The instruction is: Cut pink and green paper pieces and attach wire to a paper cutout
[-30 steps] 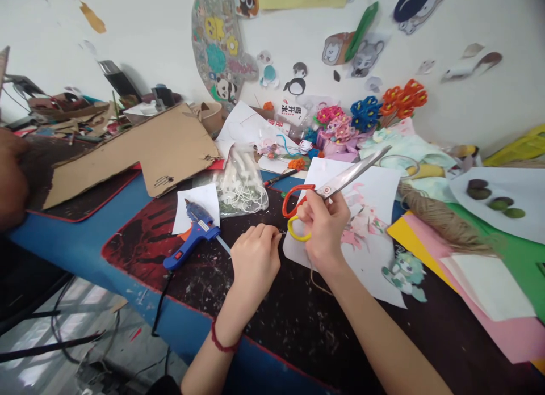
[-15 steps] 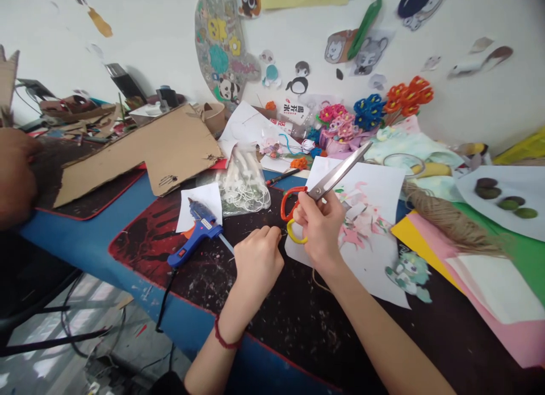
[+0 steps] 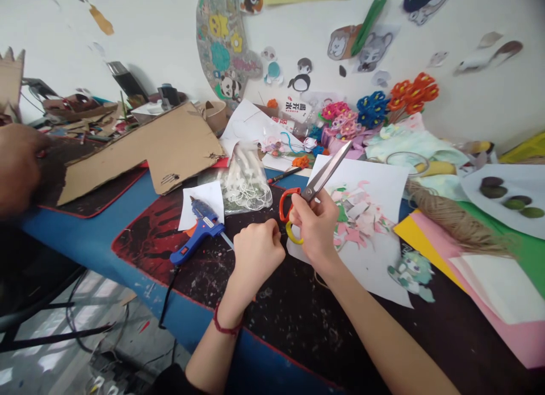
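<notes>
My right hand (image 3: 317, 227) grips scissors (image 3: 327, 171) with red and yellow handles, the blades closed and pointing up and to the right. Just left of it, my left hand (image 3: 259, 248) is curled with its fingers pressed together; what it holds, if anything, is hidden. Behind my right hand lies a white sheet (image 3: 374, 273) bearing pink, white and green paper scraps (image 3: 360, 213). A blue glue gun (image 3: 198, 236) rests partly on a small white paper (image 3: 217, 193), left of my left hand.
Cut cardboard (image 3: 179, 145) and a plastic bag of white strings (image 3: 247, 188) lie behind the glue gun. A twine bundle (image 3: 460, 219) and coloured sheets (image 3: 515, 332) are at right. Another person's hand (image 3: 19, 168) is at the far left.
The scissors and my right hand have moved slightly left, and the blades tilt more upright. My left hand has turned a little. The other person's hand has shifted slightly.
</notes>
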`<state>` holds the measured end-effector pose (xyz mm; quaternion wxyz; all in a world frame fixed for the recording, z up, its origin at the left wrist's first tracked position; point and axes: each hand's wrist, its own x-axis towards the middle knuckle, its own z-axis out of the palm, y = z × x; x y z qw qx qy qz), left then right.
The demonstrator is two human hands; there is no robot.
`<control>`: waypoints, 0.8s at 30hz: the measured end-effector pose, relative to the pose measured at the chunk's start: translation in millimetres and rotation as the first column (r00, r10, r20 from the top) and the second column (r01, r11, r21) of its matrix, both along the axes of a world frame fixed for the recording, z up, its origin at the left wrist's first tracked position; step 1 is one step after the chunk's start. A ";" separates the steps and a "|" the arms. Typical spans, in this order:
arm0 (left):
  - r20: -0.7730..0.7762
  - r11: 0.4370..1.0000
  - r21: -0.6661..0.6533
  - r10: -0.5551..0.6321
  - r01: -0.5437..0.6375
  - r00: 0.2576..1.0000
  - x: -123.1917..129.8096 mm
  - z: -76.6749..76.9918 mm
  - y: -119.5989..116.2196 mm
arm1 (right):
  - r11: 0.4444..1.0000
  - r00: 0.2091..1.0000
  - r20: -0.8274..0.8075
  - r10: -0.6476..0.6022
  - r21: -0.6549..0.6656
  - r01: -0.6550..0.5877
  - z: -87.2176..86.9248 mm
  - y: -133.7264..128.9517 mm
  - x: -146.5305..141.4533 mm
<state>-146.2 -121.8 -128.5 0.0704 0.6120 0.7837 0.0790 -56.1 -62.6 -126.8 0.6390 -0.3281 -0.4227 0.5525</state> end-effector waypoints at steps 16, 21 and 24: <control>-0.123 0.993 -0.028 -0.120 0.118 0.985 2.2 7.4 2.7 | 1.000 1.000 -0.019 0.004 0.016 -0.004 1.6 -0.1 1.3; -0.099 0.991 -0.066 -0.127 0.121 0.987 0.1 12.2 8.2 | 1.000 1.000 -0.009 0.008 0.028 -0.007 0.5 -0.7 1.2; -0.075 0.987 -0.062 -0.155 0.151 0.985 -0.6 12.8 9.1 | 0.999 1.000 0.004 0.000 0.040 0.000 -2.0 0.4 0.7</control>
